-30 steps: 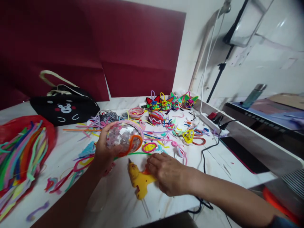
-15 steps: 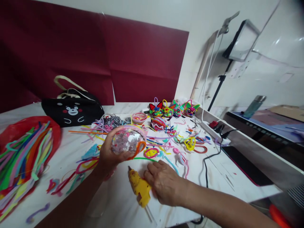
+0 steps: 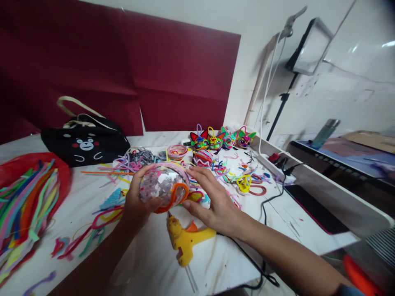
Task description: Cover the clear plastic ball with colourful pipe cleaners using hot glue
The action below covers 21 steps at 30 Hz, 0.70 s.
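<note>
The left hand (image 3: 138, 201) holds the ball (image 3: 159, 187), fingers curled round its nine o'clock side and thumb laid across the lower front. The right hand (image 3: 212, 201) is at the ball's three o'clock side, thumb and fingers set wide apart about the edge; I cannot tell whether they touch it. The ball is shiny and greyish with white patches, held up over the table (image 3: 222, 259), and an orange strip (image 3: 173, 197) bends in a loop at four o'clock on its face.

From the ball, the glue gun (image 3: 182, 242) lies at five o'clock, its nozzle just by the ball's lower edge and its handle turned toward three, with a black cord (image 3: 247, 255) trailing off it. At one o'clock sits a pink bowl (image 3: 177, 152); at two, a striped ball (image 3: 203, 158) and, beyond it, four eared heads (image 3: 215, 142) in a row. Farther out are a black slab (image 3: 316, 209) at three, a red bag (image 3: 65, 176) of coloured strips at nine and a black bag (image 3: 86, 148) at ten
</note>
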Available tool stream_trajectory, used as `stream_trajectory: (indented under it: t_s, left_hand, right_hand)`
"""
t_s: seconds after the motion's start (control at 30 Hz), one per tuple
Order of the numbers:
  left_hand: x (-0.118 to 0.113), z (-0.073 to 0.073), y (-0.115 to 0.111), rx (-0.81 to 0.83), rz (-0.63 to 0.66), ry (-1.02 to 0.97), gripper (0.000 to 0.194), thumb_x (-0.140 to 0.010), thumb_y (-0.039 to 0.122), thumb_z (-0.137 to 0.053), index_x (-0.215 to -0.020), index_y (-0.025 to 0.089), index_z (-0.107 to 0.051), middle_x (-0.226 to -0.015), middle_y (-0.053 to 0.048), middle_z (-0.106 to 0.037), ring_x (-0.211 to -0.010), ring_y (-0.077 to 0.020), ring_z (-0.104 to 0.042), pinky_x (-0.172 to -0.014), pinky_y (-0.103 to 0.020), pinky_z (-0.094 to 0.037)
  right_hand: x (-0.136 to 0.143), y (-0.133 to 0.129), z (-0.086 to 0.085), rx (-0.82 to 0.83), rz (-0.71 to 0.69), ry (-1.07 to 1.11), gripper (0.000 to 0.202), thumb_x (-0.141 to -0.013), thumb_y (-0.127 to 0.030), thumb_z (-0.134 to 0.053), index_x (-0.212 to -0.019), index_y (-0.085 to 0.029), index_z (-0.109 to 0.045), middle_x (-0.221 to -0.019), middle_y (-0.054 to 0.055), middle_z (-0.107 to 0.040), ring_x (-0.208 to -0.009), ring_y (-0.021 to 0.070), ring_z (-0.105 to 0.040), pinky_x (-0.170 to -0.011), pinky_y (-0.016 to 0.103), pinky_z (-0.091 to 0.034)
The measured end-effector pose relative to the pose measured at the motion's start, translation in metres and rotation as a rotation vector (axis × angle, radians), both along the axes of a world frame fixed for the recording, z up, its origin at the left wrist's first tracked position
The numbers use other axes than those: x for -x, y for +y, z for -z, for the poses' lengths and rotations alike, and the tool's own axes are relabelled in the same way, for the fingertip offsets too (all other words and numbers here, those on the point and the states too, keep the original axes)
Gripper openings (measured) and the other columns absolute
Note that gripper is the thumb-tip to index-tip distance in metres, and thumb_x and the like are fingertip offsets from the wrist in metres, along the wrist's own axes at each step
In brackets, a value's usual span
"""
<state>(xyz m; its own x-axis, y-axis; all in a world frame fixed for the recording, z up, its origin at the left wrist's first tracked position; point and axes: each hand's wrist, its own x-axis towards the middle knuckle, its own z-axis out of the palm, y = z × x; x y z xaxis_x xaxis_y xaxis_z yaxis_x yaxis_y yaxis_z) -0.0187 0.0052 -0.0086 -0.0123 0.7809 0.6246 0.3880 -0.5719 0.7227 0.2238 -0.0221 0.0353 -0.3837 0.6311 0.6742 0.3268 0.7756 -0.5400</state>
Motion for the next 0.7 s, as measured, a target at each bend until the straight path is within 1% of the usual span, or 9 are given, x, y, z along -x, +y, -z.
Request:
stream_trajectory:
  t_s: [0.1, 0.27, 0.33, 0.47, 0.6, 0.7]
  left_hand:
    - [-0.003, -0.003, -0.002, 0.064, 0.06, -0.119, 0.086, -0.07, 0.068, -0.071, -0.142, 0.028, -0.045, -0.136, -0.009, -0.059, -0.115, -0.0339, -0.064, -0.089, -0.041, -0.06]
    - [-0.005, -0.002, -0.003, 0.099, 0.096, -0.07, 0.091, -0.075, 0.068, -0.066, -0.15, 0.027, -0.035, -0.145, -0.013, -0.054, -0.119, -0.0342, -0.064, -0.089, -0.042, -0.061]
    - [-0.006, -0.002, -0.003, 0.096, 0.085, -0.057, 0.09, -0.076, 0.067, -0.066, -0.15, 0.027, -0.035, -0.147, -0.013, -0.053, -0.121, -0.0351, -0.062, -0.091, -0.043, -0.06]
    - [-0.008, -0.004, -0.006, 0.092, 0.036, -0.037, 0.088, -0.073, 0.065, -0.07, -0.146, 0.025, -0.042, -0.148, -0.012, -0.053, -0.127, -0.0365, -0.059, -0.099, -0.045, -0.056]
    - [-0.01, -0.007, -0.007, 0.109, 0.018, -0.019, 0.091, -0.071, 0.068, -0.07, -0.146, 0.024, -0.043, -0.148, -0.013, -0.053, -0.129, -0.0376, -0.056, -0.105, -0.047, -0.052]
    - [-0.013, -0.008, -0.008, 0.147, 0.019, -0.039, 0.094, -0.069, 0.068, -0.071, -0.146, 0.023, -0.044, -0.149, -0.014, -0.051, -0.129, -0.0376, -0.057, -0.106, -0.047, -0.051]
  right_hand:
    - [0.008, 0.006, 0.005, 0.004, -0.041, 0.013, 0.056, -0.096, -0.037, -0.062, -0.147, -0.024, -0.044, -0.148, 0.014, -0.051, -0.141, 0.0236, -0.047, -0.117, 0.045, -0.041]
    - [0.01, 0.007, 0.015, -0.042, -0.005, -0.02, 0.062, -0.097, -0.038, -0.06, -0.154, -0.022, -0.038, -0.151, 0.017, -0.049, -0.143, 0.026, -0.046, -0.117, 0.048, -0.041]
    - [0.009, 0.008, 0.018, -0.053, 0.008, -0.048, 0.065, -0.098, -0.039, -0.059, -0.156, -0.023, -0.035, -0.153, 0.017, -0.048, -0.144, 0.0268, -0.045, -0.117, 0.05, -0.041]
    - [0.007, 0.01, 0.022, -0.1, 0.012, -0.081, 0.068, -0.099, -0.038, -0.058, -0.158, -0.022, -0.03, -0.155, 0.019, -0.046, -0.146, 0.0282, -0.043, -0.118, 0.052, -0.04]
    - [0.005, 0.012, 0.024, -0.114, 0.009, -0.1, 0.069, -0.099, -0.038, -0.059, -0.159, -0.019, -0.029, -0.155, 0.021, -0.046, -0.146, 0.0294, -0.043, -0.117, 0.051, -0.042]
    - [0.005, 0.013, 0.028, -0.126, 0.023, -0.103, 0.071, -0.098, -0.039, -0.06, -0.159, -0.02, -0.028, -0.154, 0.021, -0.046, -0.145, 0.0298, -0.044, -0.115, 0.052, -0.044]
